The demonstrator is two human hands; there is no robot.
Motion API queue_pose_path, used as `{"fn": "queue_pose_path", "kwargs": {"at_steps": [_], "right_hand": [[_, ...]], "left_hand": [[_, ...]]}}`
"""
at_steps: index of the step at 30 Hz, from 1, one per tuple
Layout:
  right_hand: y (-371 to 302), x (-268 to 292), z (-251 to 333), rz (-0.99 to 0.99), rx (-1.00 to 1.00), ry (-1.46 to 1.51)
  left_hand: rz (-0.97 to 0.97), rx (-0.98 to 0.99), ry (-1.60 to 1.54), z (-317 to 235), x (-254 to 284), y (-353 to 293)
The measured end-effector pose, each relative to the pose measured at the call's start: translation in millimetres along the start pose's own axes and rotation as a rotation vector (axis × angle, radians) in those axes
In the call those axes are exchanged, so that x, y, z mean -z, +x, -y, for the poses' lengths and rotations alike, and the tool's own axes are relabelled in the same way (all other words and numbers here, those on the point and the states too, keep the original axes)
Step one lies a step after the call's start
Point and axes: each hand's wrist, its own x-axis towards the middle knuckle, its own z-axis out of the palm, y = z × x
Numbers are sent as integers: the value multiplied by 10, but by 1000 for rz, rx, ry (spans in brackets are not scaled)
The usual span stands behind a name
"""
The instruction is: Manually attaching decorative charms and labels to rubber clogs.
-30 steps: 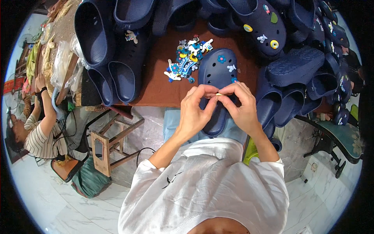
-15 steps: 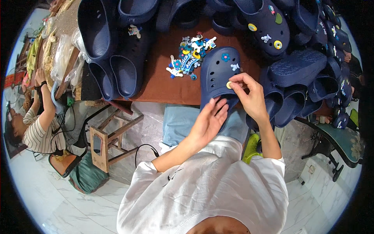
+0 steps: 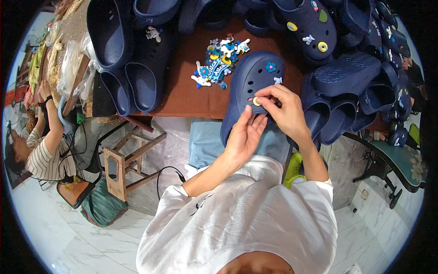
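A navy clog (image 3: 248, 82) lies at the table's front edge, its toe pointing away from me. A blue flower charm (image 3: 270, 67) and a small pale animal-shaped charm (image 3: 278, 80) sit in its upper. Between thumb and fingertips, my right hand (image 3: 285, 107) pinches a small round pale-yellow charm (image 3: 256, 101) against the clog's holes. My left hand (image 3: 245, 134), palm up, holds the clog at its foot opening; the fingers reach inside, the thumb lies by the rim, and the fingertips are hidden. Beyond the clog's left side lies a pile of loose charms (image 3: 221, 61).
Other navy clogs stand at the left (image 3: 145, 86) and at the right (image 3: 349, 73), and one at the upper right (image 3: 308, 27) bears several charms. A wooden stool (image 3: 116, 176) stands at lower left. Farther left, a person in a striped shirt (image 3: 50, 153) sits.
My right hand has brought the yellow charm left and down onto the clog's upper. The clog has tilted slightly, and my left hand's fingers have drawn together at its opening.
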Motion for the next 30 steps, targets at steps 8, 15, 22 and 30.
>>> {"fn": "queue_pose_path", "kwargs": {"at_steps": [8,15,22,30], "right_hand": [[3,-247,90,-47,85,-86],[-15,-235,98,-44,59,-109],[-214,-386,116,-160,262,-258],[-746,-564,173,-187,363,-189]], "left_hand": [[47,-167,174,-29,10,21],[-9,-153,194,-40,-88,22],[-122,-84,236,-79,83,60],[-172,-55,230,-188,-50,114]]}}
